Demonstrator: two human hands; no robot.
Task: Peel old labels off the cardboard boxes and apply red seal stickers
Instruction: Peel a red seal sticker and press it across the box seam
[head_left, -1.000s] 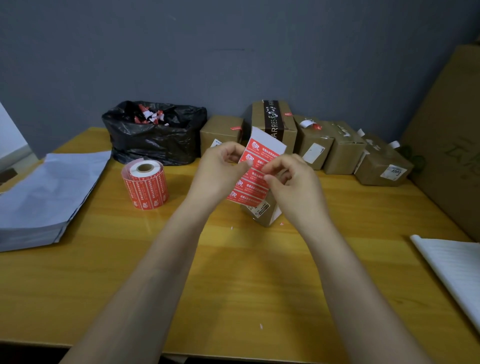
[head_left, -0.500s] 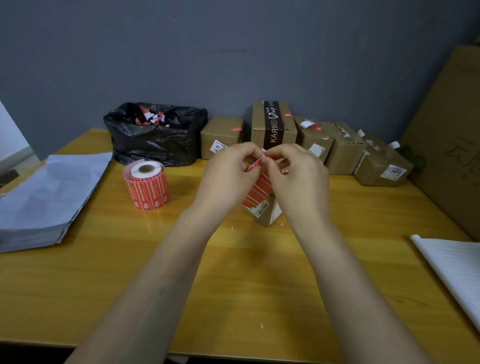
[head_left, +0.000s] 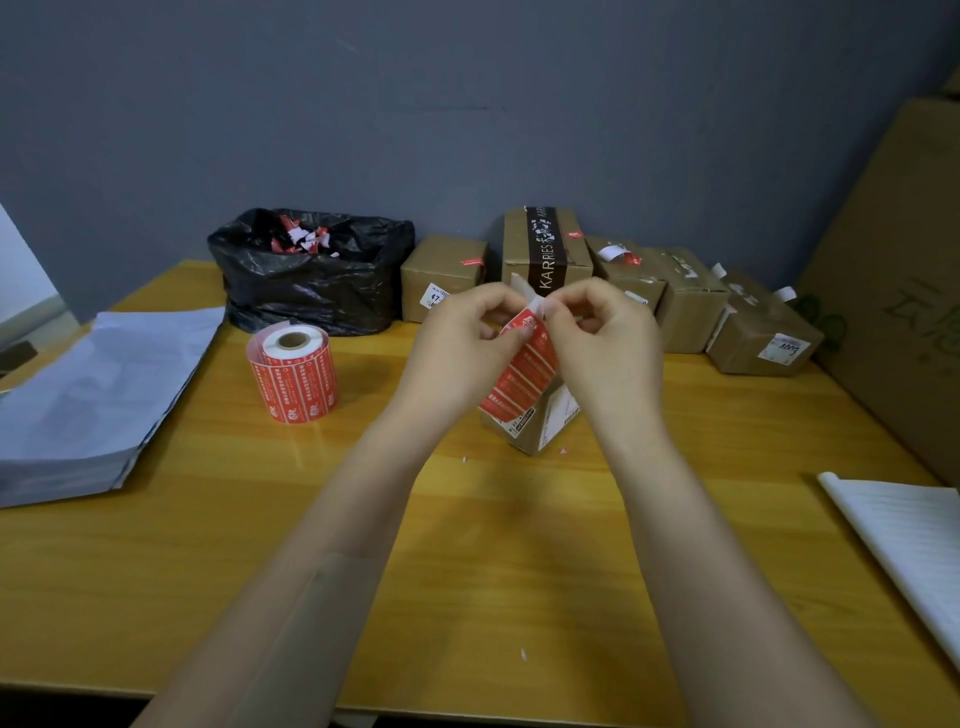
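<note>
A strip of red seal stickers (head_left: 522, 370) on white backing hangs between my hands above the table. My left hand (head_left: 457, 348) pinches its upper left edge. My right hand (head_left: 605, 338) pinches the white top corner beside it. Behind the strip stands a small cardboard box (head_left: 545, 423) with a printed label, partly hidden. A roll of red stickers (head_left: 292, 371) stands upright to the left. Several cardboard boxes (head_left: 691, 301) line the back wall, some with white labels.
A black rubbish bag (head_left: 311, 280) holding red and white scraps sits at the back left. A stack of grey mailer bags (head_left: 98, 384) lies at the left edge. White paper (head_left: 914, 540) lies at the right, and a large cardboard sheet (head_left: 904, 280) leans there.
The sticker strip was held spread out; both hands have since closed together at its top edge and now pinch it there, with the white corner lifted.
</note>
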